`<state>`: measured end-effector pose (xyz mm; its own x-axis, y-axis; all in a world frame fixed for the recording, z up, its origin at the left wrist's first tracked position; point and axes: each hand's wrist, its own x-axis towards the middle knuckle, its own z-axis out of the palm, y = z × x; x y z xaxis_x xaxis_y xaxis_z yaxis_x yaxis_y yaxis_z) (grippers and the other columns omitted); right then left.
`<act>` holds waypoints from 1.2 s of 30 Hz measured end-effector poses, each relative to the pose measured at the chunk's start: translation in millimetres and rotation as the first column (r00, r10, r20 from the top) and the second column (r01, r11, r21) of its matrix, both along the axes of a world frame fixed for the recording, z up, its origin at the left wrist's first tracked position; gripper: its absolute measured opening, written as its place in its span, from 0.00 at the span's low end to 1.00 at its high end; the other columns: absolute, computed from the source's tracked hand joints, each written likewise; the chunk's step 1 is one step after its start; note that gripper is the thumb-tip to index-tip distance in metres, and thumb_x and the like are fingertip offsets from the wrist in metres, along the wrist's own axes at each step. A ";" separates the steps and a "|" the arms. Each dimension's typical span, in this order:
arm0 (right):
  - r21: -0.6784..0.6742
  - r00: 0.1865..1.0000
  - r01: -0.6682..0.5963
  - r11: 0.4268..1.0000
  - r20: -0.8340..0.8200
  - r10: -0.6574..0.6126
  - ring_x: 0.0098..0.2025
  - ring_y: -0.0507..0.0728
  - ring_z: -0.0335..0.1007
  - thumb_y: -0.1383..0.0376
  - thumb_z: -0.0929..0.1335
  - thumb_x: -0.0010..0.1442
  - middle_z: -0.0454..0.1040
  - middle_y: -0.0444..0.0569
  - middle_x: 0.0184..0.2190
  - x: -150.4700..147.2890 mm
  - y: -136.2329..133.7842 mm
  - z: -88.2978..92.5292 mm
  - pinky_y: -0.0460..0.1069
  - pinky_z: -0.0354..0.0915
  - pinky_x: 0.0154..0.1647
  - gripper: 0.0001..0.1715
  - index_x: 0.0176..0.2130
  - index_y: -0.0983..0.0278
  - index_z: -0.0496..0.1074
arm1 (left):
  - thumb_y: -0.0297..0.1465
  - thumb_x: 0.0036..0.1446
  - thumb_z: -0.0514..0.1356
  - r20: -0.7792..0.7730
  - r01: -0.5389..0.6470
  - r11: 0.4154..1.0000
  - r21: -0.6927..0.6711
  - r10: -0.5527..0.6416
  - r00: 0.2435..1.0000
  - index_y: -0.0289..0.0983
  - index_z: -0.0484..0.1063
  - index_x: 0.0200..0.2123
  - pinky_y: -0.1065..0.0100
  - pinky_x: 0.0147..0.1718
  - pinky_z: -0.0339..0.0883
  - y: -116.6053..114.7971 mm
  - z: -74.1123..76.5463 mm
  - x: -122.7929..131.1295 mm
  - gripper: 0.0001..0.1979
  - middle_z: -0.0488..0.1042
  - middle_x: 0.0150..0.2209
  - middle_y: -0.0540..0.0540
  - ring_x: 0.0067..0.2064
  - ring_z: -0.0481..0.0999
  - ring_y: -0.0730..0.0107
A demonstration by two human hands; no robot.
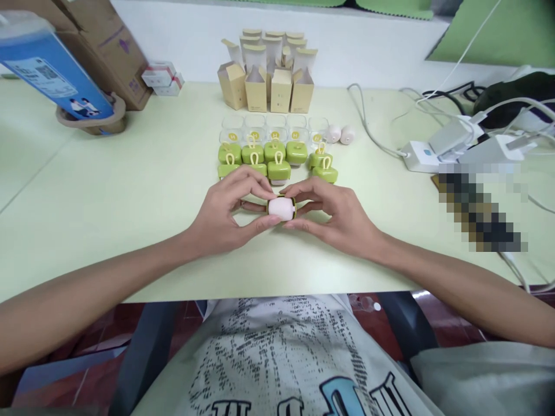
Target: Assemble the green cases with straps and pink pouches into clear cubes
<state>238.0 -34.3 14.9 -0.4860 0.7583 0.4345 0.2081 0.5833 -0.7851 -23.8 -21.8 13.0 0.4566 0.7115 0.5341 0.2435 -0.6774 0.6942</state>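
Between my hands, just above the table (243,271), is a small rounded pale-pink case (281,209) with a dark green rim around it. My left hand (223,214) pinches its left side with thumb and fingertips. At the right side my right hand (340,216) grips it the same way. Right behind my fingers stand several green cases with cream loops (278,169), in two rough rows. Some of them are partly covered by my left hand. Two loose pale-pink rounded pieces (340,134) lie farther back on the right.
Behind the green cases are clear plastic containers (275,122) with yellow round labels. Open small cardboard boxes (281,89) stand against the wall. A blue container (56,69), a large carton (115,52) and small white boxes (162,78) occupy the left. Right: power strip (422,156), cables.
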 end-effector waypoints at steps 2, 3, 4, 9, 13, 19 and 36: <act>-0.071 0.998 0.001 0.998 -0.066 -0.005 0.52 0.58 0.86 0.54 0.80 0.67 0.83 0.53 0.57 -0.2 0.7 -0.3 0.57 0.87 0.54 0.24 0.55 0.61 0.77 | 0.43 0.66 0.74 0.023 -0.006 1.000 -0.027 0.007 1.000 0.44 0.80 0.47 0.62 0.38 0.87 0.1 -0.2 -0.1 0.13 0.78 0.51 0.43 0.52 0.82 0.61; -0.092 0.996 0.006 0.996 -0.083 -0.014 0.53 0.59 0.86 0.55 0.80 0.67 0.84 0.54 0.57 -0.6 0.5 -0.6 0.56 0.87 0.54 0.23 0.55 0.61 0.77 | 0.44 0.67 0.73 0.030 -0.011 0.999 -0.036 0.012 0.999 0.43 0.80 0.48 0.63 0.38 0.86 0.1 -0.1 0.1 0.14 0.77 0.52 0.44 0.52 0.81 0.62; -0.099 0.995 0.016 0.995 -0.093 -0.025 0.54 0.59 0.86 0.57 0.79 0.68 0.84 0.54 0.56 -1.2 0.1 -0.8 0.56 0.87 0.53 0.21 0.54 0.61 0.77 | 0.44 0.68 0.72 0.032 -0.021 0.999 -0.043 0.022 0.999 0.42 0.79 0.49 0.63 0.37 0.86 0.0 0.1 0.4 0.14 0.77 0.52 0.44 0.51 0.81 0.62; -0.032 0.989 0.103 0.994 -0.099 -0.106 0.52 0.59 0.87 0.62 0.77 0.68 0.86 0.50 0.49 -5.4 -3.6 -0.4 0.55 0.87 0.54 0.09 0.47 0.60 0.78 | 0.44 0.70 0.68 -0.022 -0.034 0.999 -0.010 0.034 0.999 0.43 0.79 0.51 0.65 0.38 0.85 -3.3 2.9 4.2 0.14 0.78 0.51 0.44 0.53 0.81 0.60; -0.035 0.990 0.098 0.995 -0.094 -0.101 0.52 0.59 0.87 0.61 0.78 0.65 0.86 0.49 0.48 -7.4 -4.0 0.4 0.55 0.88 0.52 0.12 0.46 0.59 0.78 | 0.40 0.68 0.69 -0.038 -0.058 0.998 -0.001 0.058 0.998 0.45 0.80 0.52 0.61 0.40 0.87 -6.3 3.2 7.0 0.12 0.77 0.52 0.42 0.54 0.81 0.57; 0.027 0.990 0.128 0.991 -0.058 -0.126 0.49 0.59 0.87 0.64 0.78 0.65 0.86 0.48 0.46 -10.8 -5.8 -0.9 0.55 0.89 0.50 0.09 0.45 0.60 0.79 | 0.39 0.65 0.73 -0.060 -0.038 0.995 0.088 0.043 0.997 0.43 0.81 0.52 0.59 0.43 0.85 -4.0 -0.9 10.4 0.14 0.79 0.51 0.42 0.53 0.82 0.57; 0.256 0.981 0.182 0.949 0.023 -0.195 0.41 0.57 0.86 0.70 0.74 0.60 0.87 0.45 0.40 -15.6 -11.0 -2.3 0.53 0.88 0.44 0.10 0.42 0.58 0.79 | 0.34 0.62 0.72 -0.059 -0.047 0.979 0.197 0.060 0.996 0.45 0.81 0.44 0.53 0.43 0.84 -0.5 -4.1 16.7 0.08 0.83 0.48 0.43 0.47 0.84 0.57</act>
